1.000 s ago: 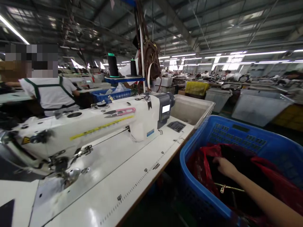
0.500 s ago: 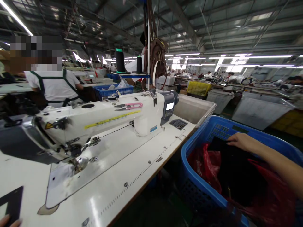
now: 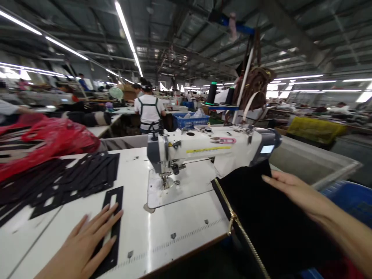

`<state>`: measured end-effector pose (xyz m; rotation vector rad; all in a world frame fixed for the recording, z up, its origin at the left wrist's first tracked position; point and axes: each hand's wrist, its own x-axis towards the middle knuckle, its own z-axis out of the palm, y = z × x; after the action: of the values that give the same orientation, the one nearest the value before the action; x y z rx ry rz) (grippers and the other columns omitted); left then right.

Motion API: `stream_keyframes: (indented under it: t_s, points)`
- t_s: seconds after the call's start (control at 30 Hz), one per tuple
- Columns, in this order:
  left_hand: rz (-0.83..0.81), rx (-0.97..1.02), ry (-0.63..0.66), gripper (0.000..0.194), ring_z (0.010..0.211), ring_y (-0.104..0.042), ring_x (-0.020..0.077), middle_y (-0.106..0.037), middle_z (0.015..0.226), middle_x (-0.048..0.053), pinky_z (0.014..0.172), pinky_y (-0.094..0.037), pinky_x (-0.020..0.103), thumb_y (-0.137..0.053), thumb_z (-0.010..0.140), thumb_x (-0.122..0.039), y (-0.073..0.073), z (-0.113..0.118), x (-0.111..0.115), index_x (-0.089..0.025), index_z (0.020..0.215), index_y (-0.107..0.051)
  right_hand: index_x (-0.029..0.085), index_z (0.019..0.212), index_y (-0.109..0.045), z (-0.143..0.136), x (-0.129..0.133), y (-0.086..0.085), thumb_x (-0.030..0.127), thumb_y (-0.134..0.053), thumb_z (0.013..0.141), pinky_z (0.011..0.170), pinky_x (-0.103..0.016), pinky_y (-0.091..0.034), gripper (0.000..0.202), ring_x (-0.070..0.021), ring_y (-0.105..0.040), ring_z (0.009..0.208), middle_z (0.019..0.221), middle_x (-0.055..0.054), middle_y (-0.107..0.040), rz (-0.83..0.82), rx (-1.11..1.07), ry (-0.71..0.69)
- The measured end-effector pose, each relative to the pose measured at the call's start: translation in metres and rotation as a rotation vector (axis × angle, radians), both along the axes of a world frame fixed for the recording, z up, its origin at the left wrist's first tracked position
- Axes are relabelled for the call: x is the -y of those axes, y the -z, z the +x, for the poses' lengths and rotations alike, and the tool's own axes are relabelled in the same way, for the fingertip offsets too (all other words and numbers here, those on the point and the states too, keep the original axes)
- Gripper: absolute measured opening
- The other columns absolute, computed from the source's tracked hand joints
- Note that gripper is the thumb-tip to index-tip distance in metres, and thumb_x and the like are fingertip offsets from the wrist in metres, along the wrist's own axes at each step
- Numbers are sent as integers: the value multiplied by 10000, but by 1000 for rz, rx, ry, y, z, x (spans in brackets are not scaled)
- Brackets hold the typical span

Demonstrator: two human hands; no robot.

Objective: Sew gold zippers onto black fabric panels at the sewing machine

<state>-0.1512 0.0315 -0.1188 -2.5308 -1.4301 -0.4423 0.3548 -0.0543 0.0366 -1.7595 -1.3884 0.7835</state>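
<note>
My left hand (image 3: 90,238) lies with fingers spread on a dark rectangular frame piece (image 3: 116,193) with a long slot, flat on the white table. At the right, my right hand (image 3: 286,184) grips the upper edge of a black fabric panel (image 3: 267,209). A gold zipper (image 3: 235,217) with a hanging pull runs along the panel's left edge. The panel overhangs the table's front edge and covers part of the sewing machine's base. The sewing machine (image 3: 200,145) stands behind both hands, its needle area between them.
Several dark slotted pieces (image 3: 95,172) lie at the left beside red plastic wrapping (image 3: 61,135). Pink thread snips (image 3: 225,140) rest on the machine. A blue basket (image 3: 348,201) and a pale bin (image 3: 314,159) stand at the right. A person in a white shirt (image 3: 148,110) is farther back.
My right hand has lifted the black zippered panel out of the blue basket and over the table's edge. The view has turned left, showing more of my left hand and the slotted pieces.
</note>
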Motion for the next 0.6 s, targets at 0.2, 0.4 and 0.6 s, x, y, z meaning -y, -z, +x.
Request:
stream_keyframes:
  t_s: [0.2, 0.4, 0.6]
  points:
    - [-72, -17, 126, 494, 1315, -345, 270, -344, 1444, 49, 1055, -294, 530, -468, 911, -355, -29, 34, 18, -291, 1386, -350, 219, 665, -570, -72, -76, 101, 467, -430, 789, 626, -366, -483, 310, -260, -628, 668, 640, -48, -648, 164, 306, -30]
    - [-136, 208, 402, 313, 1167, -528, 202, -606, 1214, 58, 1098, -237, 502, -464, 897, -141, -44, 113, 25, -233, 1182, -557, 219, 817, -575, -83, -72, 135, 442, -354, 831, 578, -394, -432, 314, -291, -611, 607, 680, -89, -654, 279, 598, 103]
    - [-82, 228, 485, 278, 959, -583, 173, -638, 1061, 31, 979, -368, 392, -500, 861, -94, -53, 157, 7, -213, 1101, -577, 215, 845, -525, -91, -67, 141, 445, -297, 878, 629, -384, -442, 326, -282, -608, 781, 869, -98, -617, 392, 666, 73]
